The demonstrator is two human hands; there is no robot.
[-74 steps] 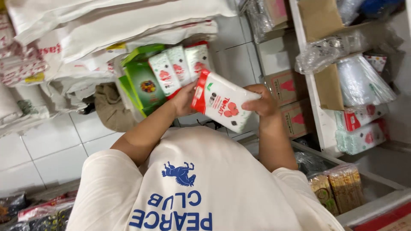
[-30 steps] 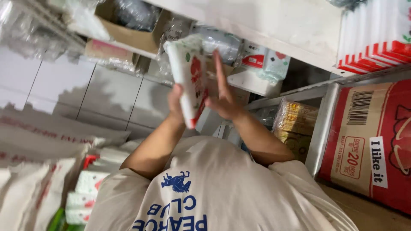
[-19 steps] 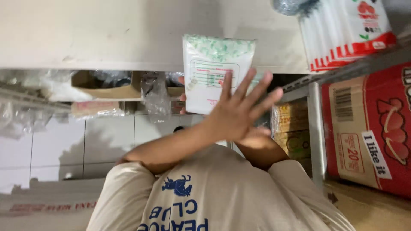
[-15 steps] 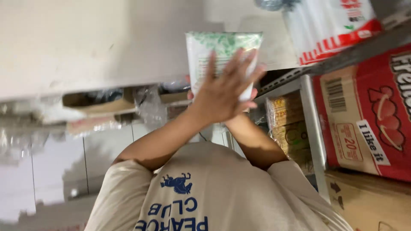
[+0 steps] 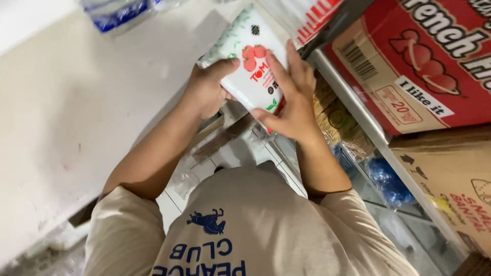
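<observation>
Head view looks along the person's own body: nearest, at the bottom of the frame, a beige T-shirt [image 5: 255, 230] with a dark blue emblem fills the lower middle, and both bare forearms rise from it toward the upper middle. Left hand [image 5: 207, 89] is curled around the left edge of a white pouch [image 5: 250, 64] printed with red tomatoes and green leaves, thumb laid over its front. Right hand [image 5: 291, 99] lies more open, fingers spread flat along the pouch's right side and palm cupping its lower corner. Both hands grasp the pouch together, held tilted in the upper middle of the frame, just beside a grey metal shelf rail [image 5: 353, 110] that runs diagonally to the lower right. Beyond the rail, in the upper right, sits a red cardboard carton [image 5: 419, 61], with a brown carton [image 5: 450, 179] below it. Under the right forearm, clear bags of yellowish goods [image 5: 340, 125] and a blue plastic bag [image 5: 388, 179] sit on the shelving. Farthest, a plain white surface [image 5: 87, 112] fills the left of the frame.
</observation>
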